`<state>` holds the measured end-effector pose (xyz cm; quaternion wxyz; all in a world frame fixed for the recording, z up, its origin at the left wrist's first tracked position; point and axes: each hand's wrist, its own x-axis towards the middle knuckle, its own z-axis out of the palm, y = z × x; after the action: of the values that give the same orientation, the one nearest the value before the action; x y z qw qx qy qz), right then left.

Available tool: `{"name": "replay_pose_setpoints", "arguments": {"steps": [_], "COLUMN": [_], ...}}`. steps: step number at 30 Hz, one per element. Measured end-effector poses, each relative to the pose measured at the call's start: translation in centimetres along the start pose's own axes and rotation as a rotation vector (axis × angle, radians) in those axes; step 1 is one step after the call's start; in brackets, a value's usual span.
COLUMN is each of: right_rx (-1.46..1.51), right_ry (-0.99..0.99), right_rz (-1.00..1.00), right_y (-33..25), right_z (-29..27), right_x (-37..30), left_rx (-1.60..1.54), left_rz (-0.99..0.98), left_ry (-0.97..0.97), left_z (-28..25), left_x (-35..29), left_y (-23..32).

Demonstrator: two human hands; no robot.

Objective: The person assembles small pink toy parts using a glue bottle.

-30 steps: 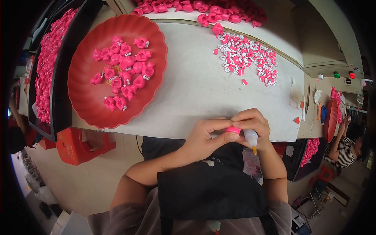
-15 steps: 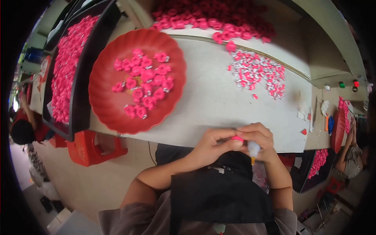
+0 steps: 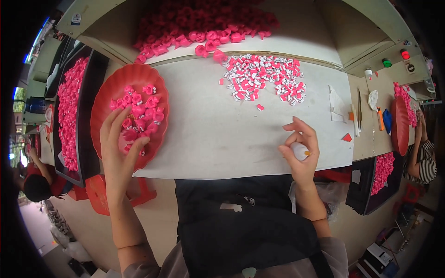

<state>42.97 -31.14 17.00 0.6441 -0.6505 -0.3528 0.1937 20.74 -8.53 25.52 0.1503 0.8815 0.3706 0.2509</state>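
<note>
Left hand (image 3: 117, 156) hangs wide over pink plastic pieces (image 3: 150, 113), frame left; right hand (image 3: 304, 169), centre right, clutches a squeeze bottle (image 3: 298, 150) that could drip if pressed

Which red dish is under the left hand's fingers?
The left dish, beside the black tray; the other dish is far right, by another person.

Dish (image 3: 100, 99) w/ figs (image 3: 151, 103) in it, L hand (image 3: 116, 150) over it. Tray (image 3: 86, 139) w/ more figs just L of dish; stool (image 3: 96, 191) below, in front. R of dish I see paper sheet (image 3: 208, 134), R hand (image 3: 303, 167) + bottle (image 3: 297, 150) above, small pcs (image 3: 266, 76) farther back. Behind dish, to R: shelf (image 3: 301, 39), figs on it.
</note>
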Motion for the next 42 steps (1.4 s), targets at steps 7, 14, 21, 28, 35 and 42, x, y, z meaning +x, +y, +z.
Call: {"name": "replay_pose_setpoints", "arguments": {"steps": [7,14,21,28,35,42], "right_rx": [0.084,0.244,0.262,0.229,0.570,0.128], "right_ry": [0.168,0.149,0.083,0.132,0.300,0.174], "right_rz": [-0.028,-0.208,-0.064,0.106,-0.052,-0.438], "right_y": [1.6,2.2,1.3,-1.4,-3.5,-3.9], "right_z": [-1.3,-0.6,-0.9,-0.9,0.2,2.0], "right_x": [-2.0,-1.6,-1.6,-2.0,-0.9,-1.6], "left_rx": [-0.057,0.195,-1.208,-1.737,-1.618,-1.475], "left_rz": [0.599,0.556,-0.215,-0.591,-0.432,-0.332], "left_ry": [0.032,0.256,-0.476,-0.635,-0.592,-0.558], "left_z": [12.1,22.1,12.3,10.5,10.5,9.9], "left_x": [13.1,18.5,6.4,-3.3,-5.3,-5.6], "left_y": [10.3,12.7,12.0,6.6,6.3,6.6]}}
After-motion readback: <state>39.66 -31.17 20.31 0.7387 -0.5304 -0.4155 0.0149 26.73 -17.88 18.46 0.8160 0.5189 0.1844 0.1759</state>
